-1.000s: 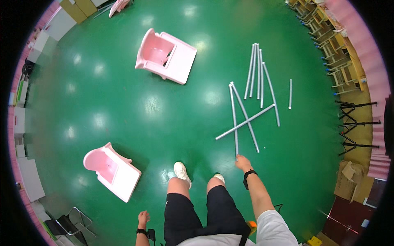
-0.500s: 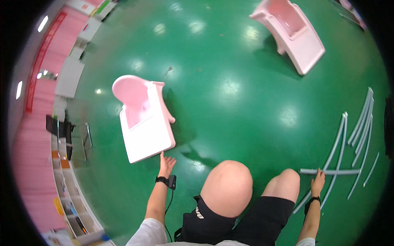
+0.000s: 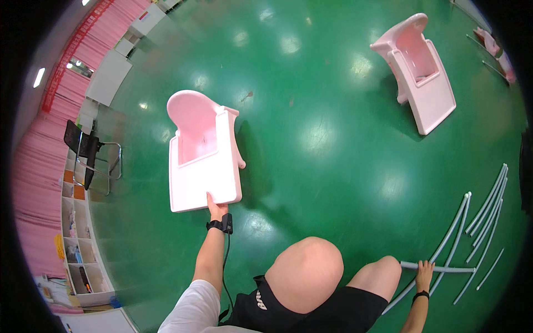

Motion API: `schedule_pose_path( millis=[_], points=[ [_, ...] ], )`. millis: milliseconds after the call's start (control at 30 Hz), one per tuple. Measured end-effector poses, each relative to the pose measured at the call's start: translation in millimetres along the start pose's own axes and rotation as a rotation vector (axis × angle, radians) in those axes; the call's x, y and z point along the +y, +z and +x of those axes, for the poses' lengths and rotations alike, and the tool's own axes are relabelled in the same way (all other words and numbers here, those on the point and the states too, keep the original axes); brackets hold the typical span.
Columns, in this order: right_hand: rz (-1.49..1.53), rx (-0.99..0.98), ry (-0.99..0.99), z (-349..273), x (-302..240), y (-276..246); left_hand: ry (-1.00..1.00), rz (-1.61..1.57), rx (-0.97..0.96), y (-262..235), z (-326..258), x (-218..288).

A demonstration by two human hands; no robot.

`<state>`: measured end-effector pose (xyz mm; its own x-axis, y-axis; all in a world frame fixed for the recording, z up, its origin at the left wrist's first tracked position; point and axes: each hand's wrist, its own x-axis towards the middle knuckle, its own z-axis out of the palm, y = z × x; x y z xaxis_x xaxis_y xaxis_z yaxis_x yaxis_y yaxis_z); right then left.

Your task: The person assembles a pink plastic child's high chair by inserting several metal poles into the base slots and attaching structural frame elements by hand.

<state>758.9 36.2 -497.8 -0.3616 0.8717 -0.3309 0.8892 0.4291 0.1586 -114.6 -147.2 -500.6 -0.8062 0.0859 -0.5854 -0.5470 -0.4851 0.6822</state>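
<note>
A pink high-chair seat (image 3: 191, 116) with a wide pale tray (image 3: 202, 186) sits on the green floor to the left. My left hand (image 3: 216, 207) is closed on the tray's near edge, thumb on top and the other fingers hidden below. At the lower right, my right hand (image 3: 425, 272) is closed over a grey tube (image 3: 458, 270) that lies across two longer tubes. A black band circles each wrist, and the left one carries a small black box with a cable.
Another pink high-chair seat (image 3: 430, 91) stands at the far right. Several loose grey tubes (image 3: 488, 205) lie near the right side. Along the left are a black chair (image 3: 91, 150), white shelving (image 3: 83, 244) and a white table (image 3: 109, 76). My bare knees are between my hands.
My left hand has gone from open fingers beside the tray's edge to a grip with the thumb on top. My right hand stays at the grey tube. The whole view has shifted.
</note>
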Motion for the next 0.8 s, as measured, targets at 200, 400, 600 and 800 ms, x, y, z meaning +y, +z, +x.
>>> schedule_pose_path(
  millis=[200,400,600,800],
  points=[
    [0.12,0.036,-0.05,-1.6,-29.5,-45.5,0.013,0.02,-0.011,26.6,14.2,64.0],
    [0.282,0.131,0.082,-1.5,-33.1,-129.1,-0.066,0.104,0.032,112.9,-25.3,158.1],
    [0.381,0.17,0.126,-29.1,-47.4,-216.5,-0.187,0.341,0.169,152.3,-108.5,226.4],
    [0.575,0.133,0.184,-112.2,-68.1,-344.6,-0.574,0.356,0.344,209.4,-262.9,234.2]
  ],
)
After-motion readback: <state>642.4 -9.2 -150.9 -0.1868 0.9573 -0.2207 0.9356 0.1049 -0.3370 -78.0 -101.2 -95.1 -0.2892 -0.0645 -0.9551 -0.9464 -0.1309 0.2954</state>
